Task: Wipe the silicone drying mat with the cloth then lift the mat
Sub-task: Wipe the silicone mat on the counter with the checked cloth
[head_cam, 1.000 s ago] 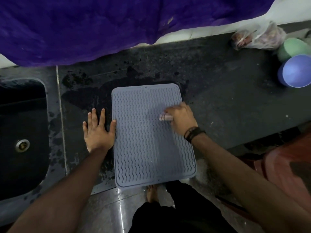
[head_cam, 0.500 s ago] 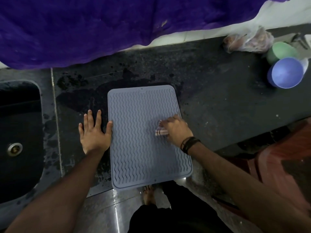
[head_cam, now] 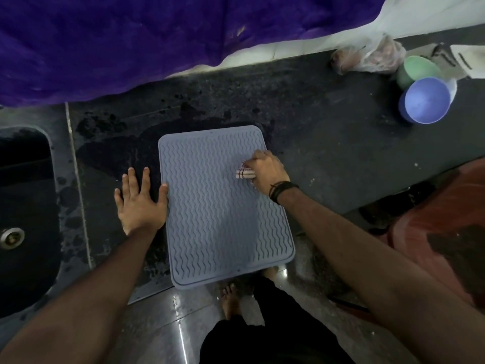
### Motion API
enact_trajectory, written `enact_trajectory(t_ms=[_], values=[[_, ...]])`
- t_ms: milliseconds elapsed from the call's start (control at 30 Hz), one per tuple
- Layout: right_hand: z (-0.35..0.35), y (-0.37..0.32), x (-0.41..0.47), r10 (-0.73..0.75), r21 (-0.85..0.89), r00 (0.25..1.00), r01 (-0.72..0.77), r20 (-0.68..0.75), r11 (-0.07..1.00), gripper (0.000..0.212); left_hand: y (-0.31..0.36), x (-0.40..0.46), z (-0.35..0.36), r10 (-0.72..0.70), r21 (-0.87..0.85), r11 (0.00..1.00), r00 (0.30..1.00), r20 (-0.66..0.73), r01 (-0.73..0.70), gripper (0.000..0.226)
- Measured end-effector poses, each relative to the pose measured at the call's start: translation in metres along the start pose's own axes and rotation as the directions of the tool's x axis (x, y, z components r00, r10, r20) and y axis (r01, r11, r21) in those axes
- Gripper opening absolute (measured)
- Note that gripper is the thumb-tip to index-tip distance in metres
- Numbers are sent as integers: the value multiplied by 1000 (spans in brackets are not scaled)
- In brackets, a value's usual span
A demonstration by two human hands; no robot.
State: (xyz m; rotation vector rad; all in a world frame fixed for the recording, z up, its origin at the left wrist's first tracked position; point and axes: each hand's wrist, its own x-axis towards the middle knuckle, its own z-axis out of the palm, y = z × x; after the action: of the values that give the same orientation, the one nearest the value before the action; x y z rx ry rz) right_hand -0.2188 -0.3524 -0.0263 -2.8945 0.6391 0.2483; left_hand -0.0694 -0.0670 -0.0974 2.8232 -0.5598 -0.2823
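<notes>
A grey-blue silicone drying mat with wavy ridges lies flat on the dark countertop, its near edge hanging a little over the counter's front. My right hand grips a small folded white cloth with dark red stripes and presses it on the mat's right side, in the upper half. My left hand lies flat on the counter beside the mat's left edge, fingers straight, with the thumb touching that edge.
A dark sink with a drain sits at the left. At the back right stand a blue bowl, a green cup and a plastic bag. Purple cloth hangs behind the counter. A reddish object is low at the right.
My right hand slid the cloth toward me on the mat, then back away to the upper right part. My left hand has stayed flat at the mat's left edge.
</notes>
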Motion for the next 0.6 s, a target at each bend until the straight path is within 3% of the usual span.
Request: enact_trajectory(t_ms=[200,367,600], values=[[23,0,-80,-14,63,998,18,-57,998,50,0,0,0,-3,18,1000,1000,17,3,75],[25,-2,-143,-59,72,998,60,-8,996,52,0,-1,-1,-9,13,1000,1000,23,9,75],[-6,25,-55,18,42,995,-14,-95,999,52,0,0,0,-9,32,999,1000,14,9,76]])
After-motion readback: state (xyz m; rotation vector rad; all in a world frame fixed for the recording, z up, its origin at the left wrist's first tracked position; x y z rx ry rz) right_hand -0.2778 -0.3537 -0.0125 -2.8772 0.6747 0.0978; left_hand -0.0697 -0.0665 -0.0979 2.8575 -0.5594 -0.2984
